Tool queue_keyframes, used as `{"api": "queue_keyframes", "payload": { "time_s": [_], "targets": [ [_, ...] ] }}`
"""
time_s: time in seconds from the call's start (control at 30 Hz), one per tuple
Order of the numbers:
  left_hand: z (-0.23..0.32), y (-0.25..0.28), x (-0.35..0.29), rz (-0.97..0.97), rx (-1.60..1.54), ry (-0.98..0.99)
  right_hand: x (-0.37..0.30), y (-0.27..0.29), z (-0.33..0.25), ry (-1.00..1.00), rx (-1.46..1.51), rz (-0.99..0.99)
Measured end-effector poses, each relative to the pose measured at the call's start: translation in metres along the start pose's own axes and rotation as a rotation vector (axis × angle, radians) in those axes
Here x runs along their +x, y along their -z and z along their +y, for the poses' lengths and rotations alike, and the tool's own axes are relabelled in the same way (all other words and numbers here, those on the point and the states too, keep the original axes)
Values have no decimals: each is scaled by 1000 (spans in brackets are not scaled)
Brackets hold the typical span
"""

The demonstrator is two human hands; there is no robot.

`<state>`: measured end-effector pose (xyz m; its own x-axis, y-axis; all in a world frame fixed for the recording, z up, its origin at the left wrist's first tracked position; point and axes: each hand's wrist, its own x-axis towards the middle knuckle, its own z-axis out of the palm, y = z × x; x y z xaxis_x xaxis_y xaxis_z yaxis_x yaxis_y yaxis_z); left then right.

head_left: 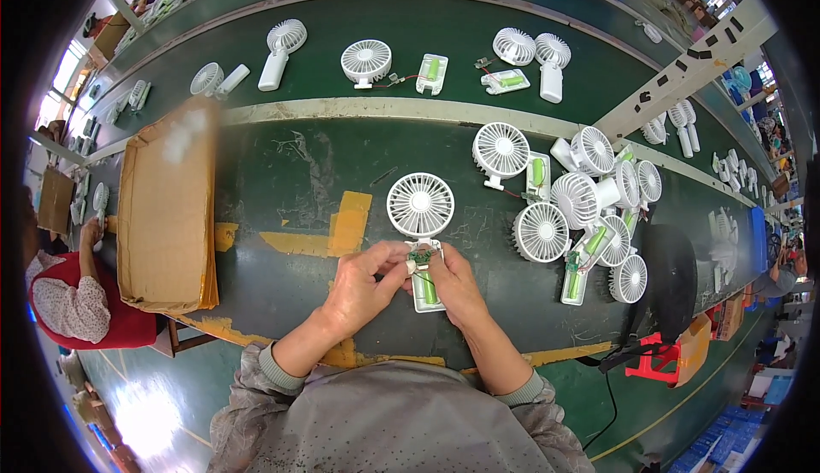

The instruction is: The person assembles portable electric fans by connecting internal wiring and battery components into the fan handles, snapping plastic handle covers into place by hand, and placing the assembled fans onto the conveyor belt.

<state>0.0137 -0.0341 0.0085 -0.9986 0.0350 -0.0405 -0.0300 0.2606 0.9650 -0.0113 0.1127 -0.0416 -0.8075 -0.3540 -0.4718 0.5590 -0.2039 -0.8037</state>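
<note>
In front of me on the bench lies a white handheld fan (420, 205), its round grille pointing away from me and its handle opened up. A small green circuit board (421, 257) sits at the top of the handle shell (428, 308), with a green battery (430, 289) below it and thin wires between. My left hand (359, 287) is closed, thumb and fingertips pinched at the board's left edge. Gripping the shell's right side, my right hand (459, 287) has its thumb beside the board. What exactly lies under the fingertips is partly hidden.
Several white fans (577, 200), some with batteries showing, are heaped to the right. A cardboard box (166, 208) stands at left. Beyond the bench's raised rail (342, 111), more fans (367, 63) lie on a green conveyor. A co-worker in red (77, 298) sits at far left.
</note>
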Motion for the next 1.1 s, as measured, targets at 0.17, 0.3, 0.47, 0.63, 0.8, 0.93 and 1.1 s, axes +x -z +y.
{"api": "queue_keyframes", "payload": {
  "time_s": [0.17, 0.3, 0.47, 0.63, 0.8, 0.93, 1.1],
  "targets": [
    [-7, 4, 3, -11, 230, -144, 0, 2, -2, -15, 1, -14],
    [-7, -1, 5, 34, 197, -169, 1, 2, -2, -25, 11, -29],
    [-11, 6, 10, 3, 373, -296, 2, 2, 0, -18, 28, -31],
    [-15, 7, 9, -52, 484, -385, 2, 2, 0, 1, -25, -32],
    [-16, 4, 13, -5, 463, -373, 1, 1, -3, -18, -17, -31],
    [-13, 4, 13, 26, 470, -389, -1, 6, -7, -72, 109, -86],
    [-17, 11, 8, -30, 419, -266, -1, 11, -10, -77, 285, -122]
  ]
}}
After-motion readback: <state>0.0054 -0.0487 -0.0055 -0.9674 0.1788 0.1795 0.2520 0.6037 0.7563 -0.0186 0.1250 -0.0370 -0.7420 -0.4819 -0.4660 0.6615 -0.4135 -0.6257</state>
